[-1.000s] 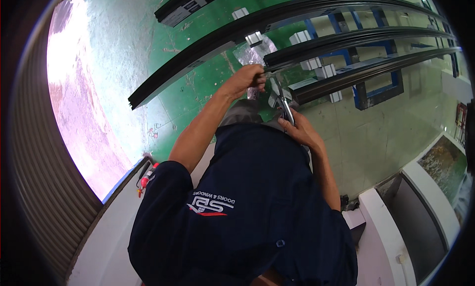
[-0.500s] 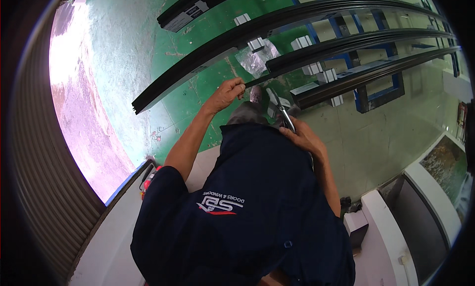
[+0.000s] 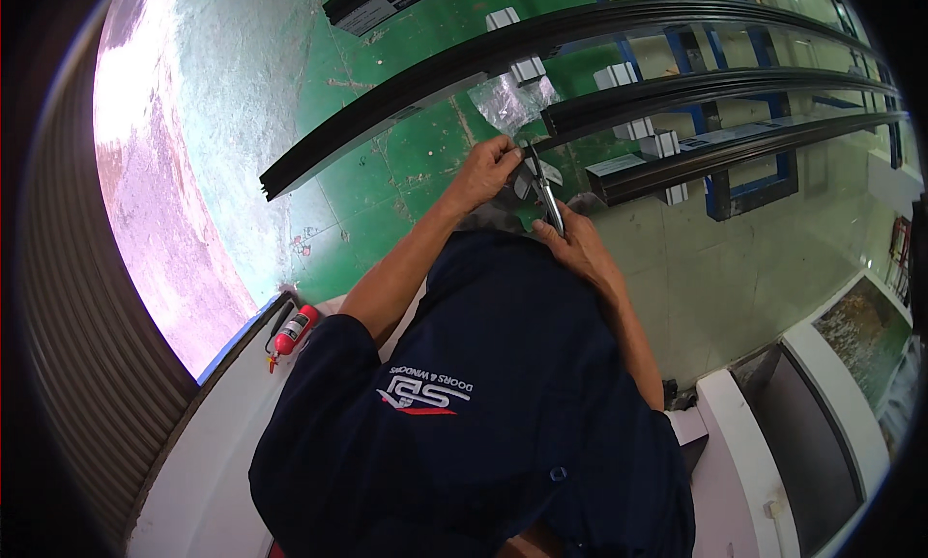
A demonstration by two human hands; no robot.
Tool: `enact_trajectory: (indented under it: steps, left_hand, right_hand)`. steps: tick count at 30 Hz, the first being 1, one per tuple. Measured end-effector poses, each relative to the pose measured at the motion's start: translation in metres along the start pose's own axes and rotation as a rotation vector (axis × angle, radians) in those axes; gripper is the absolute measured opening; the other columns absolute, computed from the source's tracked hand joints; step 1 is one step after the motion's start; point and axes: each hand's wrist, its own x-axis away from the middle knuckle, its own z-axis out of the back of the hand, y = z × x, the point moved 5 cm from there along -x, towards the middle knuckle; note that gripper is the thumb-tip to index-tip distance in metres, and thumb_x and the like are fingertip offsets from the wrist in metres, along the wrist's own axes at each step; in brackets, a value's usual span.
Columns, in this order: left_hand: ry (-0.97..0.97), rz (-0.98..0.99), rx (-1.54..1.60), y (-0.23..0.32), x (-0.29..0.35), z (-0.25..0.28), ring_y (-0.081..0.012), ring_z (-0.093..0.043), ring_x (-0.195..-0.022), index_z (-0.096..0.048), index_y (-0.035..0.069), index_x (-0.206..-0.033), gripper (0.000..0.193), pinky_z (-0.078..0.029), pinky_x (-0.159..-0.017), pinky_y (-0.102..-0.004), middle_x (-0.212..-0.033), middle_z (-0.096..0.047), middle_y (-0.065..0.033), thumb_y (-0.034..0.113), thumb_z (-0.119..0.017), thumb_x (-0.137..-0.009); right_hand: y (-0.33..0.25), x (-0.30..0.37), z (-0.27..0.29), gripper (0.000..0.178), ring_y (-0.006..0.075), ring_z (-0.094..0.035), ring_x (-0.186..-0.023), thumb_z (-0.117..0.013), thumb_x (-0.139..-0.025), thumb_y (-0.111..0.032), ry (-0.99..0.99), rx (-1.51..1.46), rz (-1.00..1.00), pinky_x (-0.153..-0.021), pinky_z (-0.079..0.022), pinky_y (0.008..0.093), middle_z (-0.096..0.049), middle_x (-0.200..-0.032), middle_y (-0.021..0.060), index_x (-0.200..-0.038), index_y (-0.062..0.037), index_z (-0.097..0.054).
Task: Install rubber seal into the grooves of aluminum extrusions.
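Observation:
My left hand (image 3: pixel 488 173) is closed, pinching a thin black strip (image 3: pixel 541 144) that runs to the end of the middle black profile (image 3: pixel 619 111). In my right hand (image 3: pixel 583 252) is a slim silver hand tool (image 3: pixel 549 202) that looks like scissors. Its dark tip reaches up beside my left fingertips, at the strip. Whether the tip touches the strip cannot be made out. Nearest my right hand lies another black profile (image 3: pixel 715 157), with its cut end close by.
A long black profile (image 3: pixel 387 112) stretches across the far side, propped on grey-white blocks (image 3: pixel 527 70). Blue racks (image 3: pixel 773 186) stand at the right. Clear plastic wrapping (image 3: pixel 512 102) lies on the green floor (image 3: pixel 406 171). A red fire extinguisher (image 3: pixel 295 329) is at my left.
My left hand has moved right along the strip, closer to the profile's end. My right hand has raised the silver tool slightly, so its tip is now by my left fingers.

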Motion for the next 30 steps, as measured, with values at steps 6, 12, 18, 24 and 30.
enact_trajectory:
  steps: [6,12,18,24,30]
  left_hand:
    - [0.05,-0.084,-0.083,-0.01,-0.006,0.0,-0.0075,-0.049,-0.066,-0.055,0.002,-0.084,0.024,-0.04,-0.06,-0.0258,-0.07,-0.051,0.0012,0.021,-0.055,-0.1]
    - [0.057,-0.119,-0.098,-0.017,-0.009,0.002,-0.0072,-0.048,-0.066,-0.055,0.002,-0.084,0.023,-0.039,-0.059,-0.0254,-0.07,-0.051,0.0014,0.02,-0.055,-0.099]
    - [0.073,-0.138,-0.114,-0.01,-0.008,0.0,-0.0065,-0.046,-0.066,-0.054,0.002,-0.082,0.023,-0.038,-0.059,-0.0251,-0.07,-0.05,0.0019,0.018,-0.055,-0.099]
    - [0.097,-0.151,-0.083,-0.012,-0.009,-0.001,-0.0067,-0.044,-0.067,-0.055,0.0,-0.083,0.021,-0.038,-0.059,-0.0264,-0.069,-0.049,0.0014,0.017,-0.057,-0.097]
    - [0.105,-0.131,-0.045,-0.011,-0.008,-0.002,-0.0076,-0.045,-0.067,-0.057,-0.001,-0.084,0.02,-0.039,-0.059,-0.0278,-0.069,-0.05,0.0004,0.016,-0.058,-0.095]
  right_hand:
    - [0.001,0.001,-0.005,0.051,0.0433,-0.065,-0.088,-0.063,-0.094,-0.032,0.071,0.012,-0.004,-0.076,-0.049,0.0482,-0.066,-0.09,0.0265,-0.134,-0.0017,-0.053]
    - [-0.003,0.001,-0.003,0.046,0.0428,-0.066,-0.085,-0.063,-0.094,-0.03,0.12,0.043,0.017,-0.073,-0.05,0.0475,-0.067,-0.089,0.0255,-0.131,-0.0034,-0.056]
    - [-0.006,0.001,0.0,0.044,0.0403,-0.066,-0.076,-0.064,-0.093,-0.03,0.126,0.079,-0.012,-0.068,-0.05,0.0466,-0.067,-0.082,0.0241,-0.129,-0.0041,-0.058]
    - [-0.01,0.001,0.004,0.043,0.0373,-0.065,-0.068,-0.064,-0.093,-0.031,0.123,0.087,-0.038,-0.064,-0.049,0.0456,-0.065,-0.078,0.0238,-0.126,-0.0033,-0.061]
    - [-0.008,0.0,0.005,0.043,0.0361,-0.063,-0.064,-0.064,-0.093,-0.032,0.14,0.077,-0.029,-0.062,-0.048,0.045,-0.063,-0.073,0.0239,-0.125,-0.0029,-0.062]
